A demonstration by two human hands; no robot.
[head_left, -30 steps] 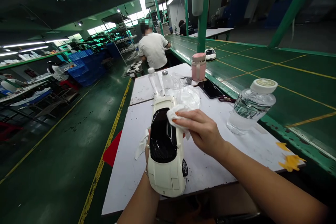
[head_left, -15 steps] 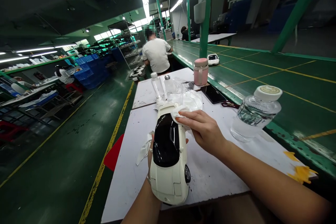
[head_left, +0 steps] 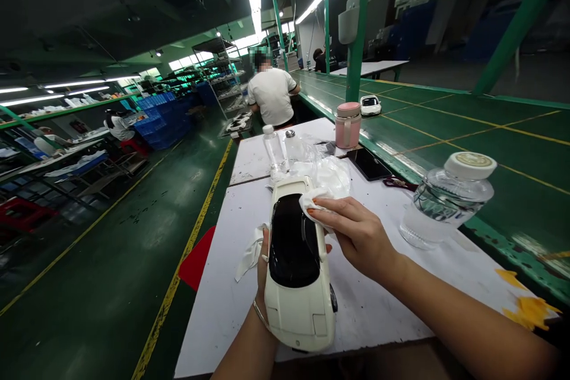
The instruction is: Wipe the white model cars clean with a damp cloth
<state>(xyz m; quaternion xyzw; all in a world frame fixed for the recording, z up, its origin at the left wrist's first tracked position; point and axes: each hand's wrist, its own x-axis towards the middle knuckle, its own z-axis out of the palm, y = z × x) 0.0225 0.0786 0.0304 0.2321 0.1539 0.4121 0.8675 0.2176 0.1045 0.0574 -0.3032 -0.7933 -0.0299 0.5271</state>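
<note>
A cream-white toy car (head_left: 297, 312) with a black roof and windows is held over the white tabletop, its hood toward me. My left hand (head_left: 262, 267) grips it from below and the left side; most of that hand is hidden under the body. My right hand (head_left: 363, 234) presses a white cloth (head_left: 315, 200) against the right edge of the car near the roof's far end. Beyond the car lies crumpled clear plastic (head_left: 333, 175). Another piece of white cloth (head_left: 250, 252) rests on the table left of the car.
A large clear bottle (head_left: 445, 202) stands at the right. Farther back are a pink flask (head_left: 348, 126), a black phone (head_left: 369, 164) and two smaller bottles, one at the left (head_left: 273, 148). Another white car (head_left: 370, 105) sits on the green surface. A person (head_left: 272, 95) sits ahead.
The view has shifted, so the scene sits slightly further right. The car has tilted a little, showing less of its right wheel. My right hand still has the cloth against its edge.
</note>
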